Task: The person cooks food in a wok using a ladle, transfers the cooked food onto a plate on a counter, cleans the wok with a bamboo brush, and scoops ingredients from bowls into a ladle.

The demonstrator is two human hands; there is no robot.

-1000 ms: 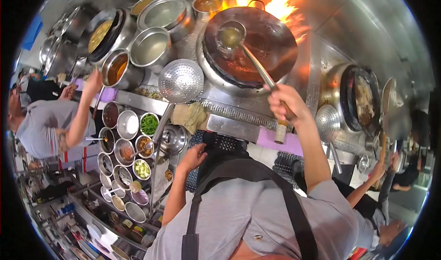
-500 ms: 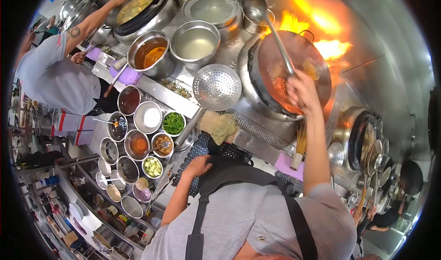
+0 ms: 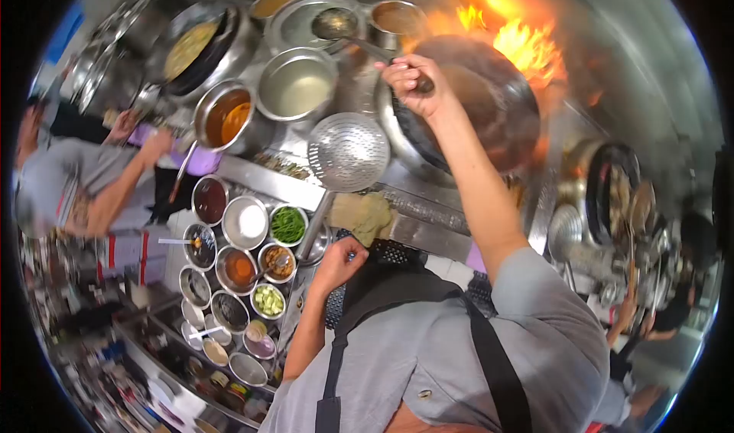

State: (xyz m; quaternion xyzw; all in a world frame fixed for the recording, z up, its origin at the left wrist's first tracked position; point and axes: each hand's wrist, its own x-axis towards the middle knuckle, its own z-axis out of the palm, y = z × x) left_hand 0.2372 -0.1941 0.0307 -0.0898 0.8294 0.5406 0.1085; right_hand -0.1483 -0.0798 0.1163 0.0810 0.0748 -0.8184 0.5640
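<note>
My right hand [image 3: 417, 87] is closed round the handle of a ladle [image 3: 334, 24], with my arm stretched forward across the wok. The ladle's bowl is over a wide steel pot [image 3: 284, 44] at the back; whether it touches the liquid I cannot tell. Under and right of my forearm sits the large wok [image 3: 489, 108], dark and hazy inside, with flames [image 3: 527, 50] behind it. Low at my waist, my left hand [image 3: 340, 266] has its fingers curled in, just below a folded cloth [image 3: 363, 217]. What it holds, if anything, is hidden.
A perforated skimmer [image 3: 349, 151] lies left of the wok. Pots of pale liquid [image 3: 297, 89] and orange liquid [image 3: 223, 119] stand behind it. Several bowls of ingredients, among them chopped greens [image 3: 288, 225], fill the left side. A co-worker [image 3: 84, 180] stands at a wok farther left.
My right hand has moved left and away from the wok, carrying the ladle over the pot. My left hand has lifted slightly and its fingers have curled. The co-worker's arm has come down.
</note>
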